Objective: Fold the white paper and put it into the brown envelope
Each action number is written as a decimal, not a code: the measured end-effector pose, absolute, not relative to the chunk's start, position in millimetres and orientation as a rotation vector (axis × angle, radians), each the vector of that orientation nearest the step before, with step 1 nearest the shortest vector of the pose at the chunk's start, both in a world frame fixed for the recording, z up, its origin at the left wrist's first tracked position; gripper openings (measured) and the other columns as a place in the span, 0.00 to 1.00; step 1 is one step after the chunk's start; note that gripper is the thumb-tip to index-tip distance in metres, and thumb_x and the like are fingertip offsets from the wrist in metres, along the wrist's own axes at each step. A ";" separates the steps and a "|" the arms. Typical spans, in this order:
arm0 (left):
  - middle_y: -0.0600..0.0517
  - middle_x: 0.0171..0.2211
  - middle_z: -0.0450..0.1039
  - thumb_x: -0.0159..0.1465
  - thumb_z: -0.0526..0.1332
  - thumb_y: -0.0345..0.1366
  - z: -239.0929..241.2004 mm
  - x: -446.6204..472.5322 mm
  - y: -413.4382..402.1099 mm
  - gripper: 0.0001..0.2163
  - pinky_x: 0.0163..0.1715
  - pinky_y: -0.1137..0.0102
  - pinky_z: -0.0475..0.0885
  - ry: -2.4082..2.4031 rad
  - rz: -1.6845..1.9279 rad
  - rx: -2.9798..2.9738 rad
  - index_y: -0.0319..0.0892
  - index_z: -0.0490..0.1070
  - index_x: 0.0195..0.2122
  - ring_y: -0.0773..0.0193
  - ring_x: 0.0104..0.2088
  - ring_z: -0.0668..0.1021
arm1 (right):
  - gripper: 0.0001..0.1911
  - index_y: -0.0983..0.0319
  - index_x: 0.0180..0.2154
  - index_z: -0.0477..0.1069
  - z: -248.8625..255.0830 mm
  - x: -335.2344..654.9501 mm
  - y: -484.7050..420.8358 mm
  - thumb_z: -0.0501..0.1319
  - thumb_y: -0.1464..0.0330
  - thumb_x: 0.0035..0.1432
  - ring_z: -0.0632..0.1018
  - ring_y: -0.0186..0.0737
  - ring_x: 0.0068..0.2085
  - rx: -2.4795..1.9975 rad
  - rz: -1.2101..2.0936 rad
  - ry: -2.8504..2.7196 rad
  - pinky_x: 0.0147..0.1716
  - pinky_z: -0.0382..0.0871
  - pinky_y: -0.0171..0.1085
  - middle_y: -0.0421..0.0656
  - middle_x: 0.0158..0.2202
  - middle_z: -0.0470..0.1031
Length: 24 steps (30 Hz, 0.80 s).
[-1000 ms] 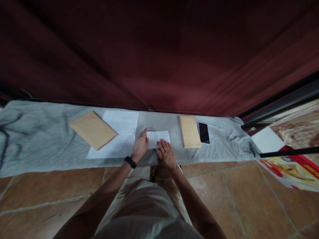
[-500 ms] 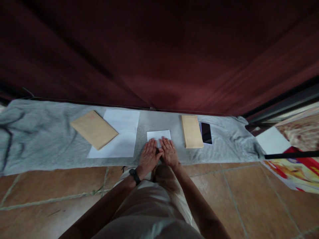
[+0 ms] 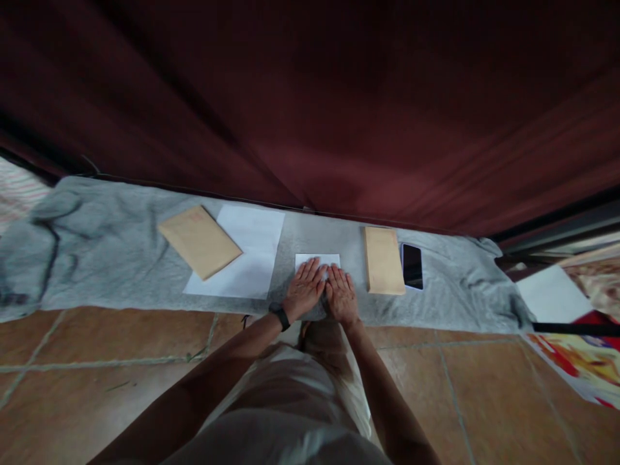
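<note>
A small folded-looking piece of white paper point(image 3: 301, 259) lies on the grey cloth in front of me. My left hand point(image 3: 305, 287) rests flat on its left part, fingers stretched out, with a dark watch on the wrist. Beside it my right hand point(image 3: 341, 294) lies flat over the right part, fingers also extended. The hands nearly meet and hide the paper's near side. Left of them, larger white sheets point(image 3: 256, 261) lie partly under a brown envelope point(image 3: 201, 242). On the right is a stack of brown envelopes point(image 3: 384, 261).
A phone point(image 3: 412, 266) lies right of the envelope stack. The grey cloth point(image 3: 455, 278) covers a long narrow surface against a dark red panel point(image 3: 310, 129). At far right are a white sheet point(image 3: 555, 294) and a colourful printed bag point(image 3: 581, 361). Tiled floor point(image 3: 145, 400) lies below.
The view has shifted and tilted slightly. My left hand has slid up and right across the paper, and its thumb no longer sticks out toward my right hand. Both hands stay flat.
</note>
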<state>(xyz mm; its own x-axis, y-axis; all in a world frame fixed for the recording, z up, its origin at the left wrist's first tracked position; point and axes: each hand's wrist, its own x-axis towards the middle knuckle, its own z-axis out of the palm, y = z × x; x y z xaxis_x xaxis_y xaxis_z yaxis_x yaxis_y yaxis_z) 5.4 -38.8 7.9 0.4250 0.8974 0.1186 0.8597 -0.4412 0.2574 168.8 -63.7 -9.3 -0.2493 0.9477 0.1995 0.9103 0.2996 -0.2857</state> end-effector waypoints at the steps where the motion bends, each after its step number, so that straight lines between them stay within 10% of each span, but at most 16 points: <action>1: 0.43 0.74 0.49 0.74 0.47 0.37 7.4 5.0 -36.6 0.25 0.73 0.54 0.49 1.561 0.360 2.518 0.39 0.57 0.71 0.55 0.74 0.52 | 0.28 0.63 0.72 0.54 -9.5 168.4 -63.6 0.44 0.66 0.75 0.59 0.46 0.73 -1.677 0.157 -2.235 0.72 0.49 0.52 0.50 0.72 0.58; 24: 0.36 0.73 0.49 0.72 0.51 0.39 13.9 -7.7 -41.9 0.29 0.72 0.48 0.46 1.697 0.271 2.457 0.33 0.55 0.72 0.46 0.74 0.52 | 0.28 0.66 0.69 0.60 -4.0 145.4 -45.5 0.42 0.63 0.76 0.59 0.45 0.72 -1.598 0.281 -2.200 0.72 0.46 0.54 0.52 0.70 0.62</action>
